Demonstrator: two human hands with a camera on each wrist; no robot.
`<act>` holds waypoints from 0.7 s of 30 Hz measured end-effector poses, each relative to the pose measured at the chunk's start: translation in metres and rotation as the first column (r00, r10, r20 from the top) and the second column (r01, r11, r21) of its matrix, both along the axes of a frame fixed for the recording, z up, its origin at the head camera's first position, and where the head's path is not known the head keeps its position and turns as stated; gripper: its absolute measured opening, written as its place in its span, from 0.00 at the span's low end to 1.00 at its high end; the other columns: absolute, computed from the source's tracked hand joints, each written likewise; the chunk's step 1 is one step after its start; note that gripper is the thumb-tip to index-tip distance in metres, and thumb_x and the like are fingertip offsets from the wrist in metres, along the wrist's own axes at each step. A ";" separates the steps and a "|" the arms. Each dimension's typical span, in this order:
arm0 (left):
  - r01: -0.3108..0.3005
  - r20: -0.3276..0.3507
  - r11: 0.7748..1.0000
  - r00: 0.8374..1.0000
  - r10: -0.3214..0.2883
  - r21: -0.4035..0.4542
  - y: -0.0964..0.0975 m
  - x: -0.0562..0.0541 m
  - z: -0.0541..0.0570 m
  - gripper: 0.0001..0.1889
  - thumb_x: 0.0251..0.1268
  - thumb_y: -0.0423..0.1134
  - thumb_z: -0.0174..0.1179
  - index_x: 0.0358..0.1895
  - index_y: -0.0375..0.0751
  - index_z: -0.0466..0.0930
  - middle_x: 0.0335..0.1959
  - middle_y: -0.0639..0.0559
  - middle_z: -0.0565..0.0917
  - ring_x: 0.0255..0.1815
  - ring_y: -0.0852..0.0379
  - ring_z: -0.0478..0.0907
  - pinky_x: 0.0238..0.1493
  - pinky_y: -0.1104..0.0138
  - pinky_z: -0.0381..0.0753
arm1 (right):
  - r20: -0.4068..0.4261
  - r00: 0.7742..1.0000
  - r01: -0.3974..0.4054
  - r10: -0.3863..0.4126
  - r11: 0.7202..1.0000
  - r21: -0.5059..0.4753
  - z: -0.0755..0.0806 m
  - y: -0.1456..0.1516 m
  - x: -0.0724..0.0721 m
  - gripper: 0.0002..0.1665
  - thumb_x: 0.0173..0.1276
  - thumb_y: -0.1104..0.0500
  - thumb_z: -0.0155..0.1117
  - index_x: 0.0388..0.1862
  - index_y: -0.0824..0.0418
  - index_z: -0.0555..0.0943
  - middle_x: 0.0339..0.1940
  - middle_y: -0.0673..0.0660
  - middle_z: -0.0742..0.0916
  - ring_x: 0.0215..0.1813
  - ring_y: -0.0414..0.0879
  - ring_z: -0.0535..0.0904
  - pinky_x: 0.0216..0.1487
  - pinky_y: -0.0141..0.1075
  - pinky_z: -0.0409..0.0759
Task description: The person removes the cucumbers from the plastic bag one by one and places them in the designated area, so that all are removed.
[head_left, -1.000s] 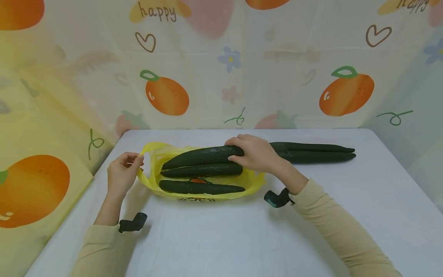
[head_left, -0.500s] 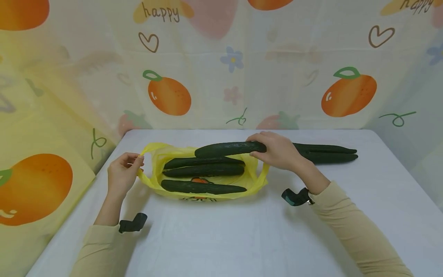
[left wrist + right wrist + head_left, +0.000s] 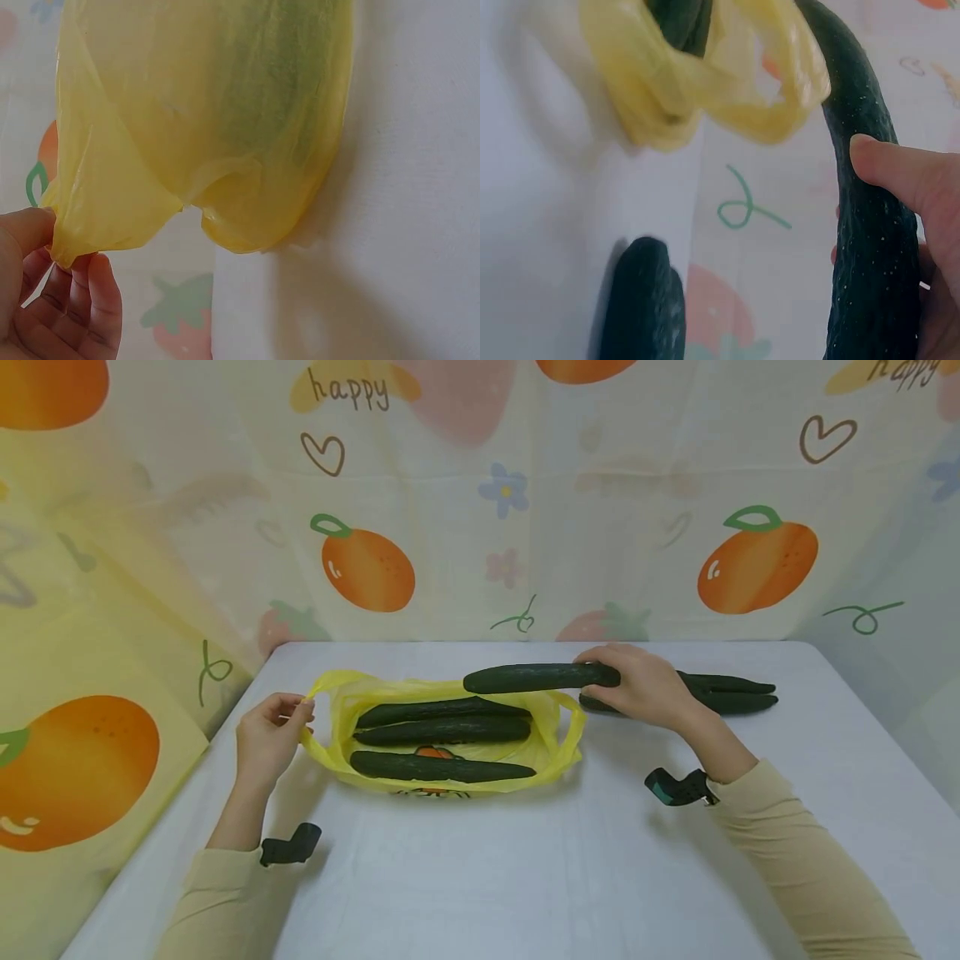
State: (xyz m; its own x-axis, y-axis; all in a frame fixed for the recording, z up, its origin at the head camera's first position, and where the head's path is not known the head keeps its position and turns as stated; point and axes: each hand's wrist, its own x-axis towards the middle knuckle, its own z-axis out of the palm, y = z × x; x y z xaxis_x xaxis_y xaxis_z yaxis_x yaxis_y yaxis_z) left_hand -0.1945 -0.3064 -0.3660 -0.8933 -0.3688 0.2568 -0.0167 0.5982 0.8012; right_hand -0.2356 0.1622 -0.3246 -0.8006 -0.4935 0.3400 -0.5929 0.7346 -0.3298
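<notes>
My left hand pinches one handle of a yellow plastic bag, which lies with its mouth spread on the table. Inside the bag are three dark green cucumbers, two side by side at the back and one at the front. My right hand grips a cucumber by its right part, raised above the bag's back right edge. In the right wrist view the thumb presses along that held cucumber. Beyond the right hand, two more cucumbers lie together on the table, partly hidden by it.
The white-covered table ends at a back wall hung with fruit-print cloth. A yellowish cloth side borders the table on the left. The bag's right handle loop stands up near the right hand. Each wrist carries a small black camera.
My right hand has drawn one cucumber up out of the bag and carried it to the right. The left hand has kept its pinch on the handle.
</notes>
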 end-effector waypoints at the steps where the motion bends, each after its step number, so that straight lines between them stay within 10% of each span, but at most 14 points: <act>1: -0.001 0.001 1.000 1.000 0.001 0.002 0.000 0.000 0.000 0.13 0.62 0.46 0.58 0.37 0.37 0.79 0.19 0.69 0.77 0.20 0.73 0.76 0.22 0.79 0.76 | 0.001 1.000 0.003 -0.003 1.000 -0.003 -0.001 0.003 0.000 0.22 0.57 0.54 0.69 0.51 0.53 0.78 0.52 0.56 0.81 0.52 0.52 0.76 0.45 0.48 0.77; 21: 0.003 0.018 1.000 1.000 -0.003 -0.004 0.000 0.002 0.003 0.15 0.63 0.48 0.57 0.39 0.38 0.79 0.21 0.68 0.77 0.21 0.72 0.77 0.23 0.78 0.77 | -0.064 0.996 0.052 -0.055 0.998 -0.047 -0.004 0.056 0.004 0.23 0.55 0.58 0.70 0.51 0.57 0.78 0.48 0.57 0.82 0.51 0.54 0.76 0.48 0.51 0.75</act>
